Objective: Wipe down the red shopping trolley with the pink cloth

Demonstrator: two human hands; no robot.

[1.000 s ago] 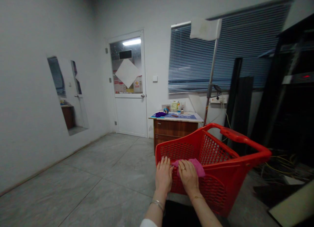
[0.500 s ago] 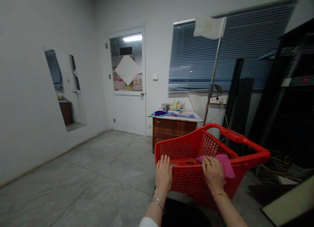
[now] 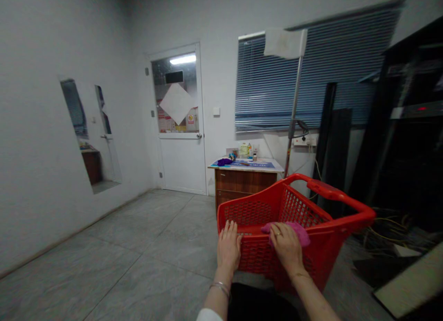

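Note:
A red plastic shopping cart basket (image 3: 332, 240) stands tilted in front of me on the grey tiled floor. My left hand (image 3: 228, 247) rests flat on its near left corner, fingers stretched out. My right hand (image 3: 286, 245) presses a pink cloth (image 3: 300, 232) against the near rim of the basket, fingers lying over the cloth. A bracelet shows on my left wrist and a ring on my right hand.
A wooden cabinet (image 3: 245, 180) with bottles and a purple item on top stands behind the cart. A white door (image 3: 180, 127) is at the back, a blue blind (image 3: 277, 85) to its right. Black racks (image 3: 408, 127), cables and a pole stand fill the right.
My right hand slid the pink cloth right along the near rim, then came back a little to the left. My left hand stayed on the left corner.

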